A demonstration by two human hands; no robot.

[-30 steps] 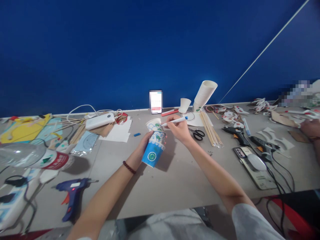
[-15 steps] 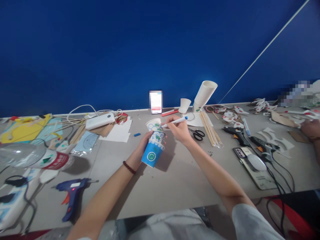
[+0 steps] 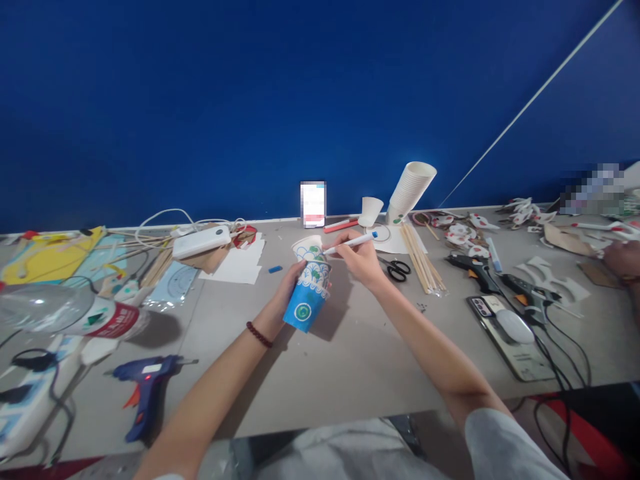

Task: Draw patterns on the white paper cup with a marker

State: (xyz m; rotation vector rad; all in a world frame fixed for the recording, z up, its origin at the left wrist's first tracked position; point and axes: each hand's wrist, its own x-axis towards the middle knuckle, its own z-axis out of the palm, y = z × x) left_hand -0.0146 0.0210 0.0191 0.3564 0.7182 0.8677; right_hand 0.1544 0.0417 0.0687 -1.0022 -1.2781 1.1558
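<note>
My left hand (image 3: 286,290) is wrapped round a paper cup (image 3: 306,301), tilted above the table. Its lower part is solid blue with a round green mark, and blue wave lines and green patches run above that. A second, white cup with blue and green drawing (image 3: 309,250) sits at its upper end, apparently nested in it. Pinched in my right hand (image 3: 361,260) is a white marker (image 3: 353,243) with a blue end. Its tip is at the drawn cup's side; whether it touches, I cannot tell. A blue marker cap (image 3: 275,269) lies left of the cups.
Behind stand a lit phone (image 3: 313,205), a small white cup (image 3: 370,211) and a tall cup stack (image 3: 411,193). Black scissors (image 3: 399,269) and wooden sticks (image 3: 420,260) lie to the right. A blue glue gun (image 3: 146,393) and a bottle (image 3: 70,313) are at left. Another person's hand (image 3: 623,258) shows far right.
Almost nothing differs. The whole view has shifted very slightly; both hands keep their hold on the cup and marker.
</note>
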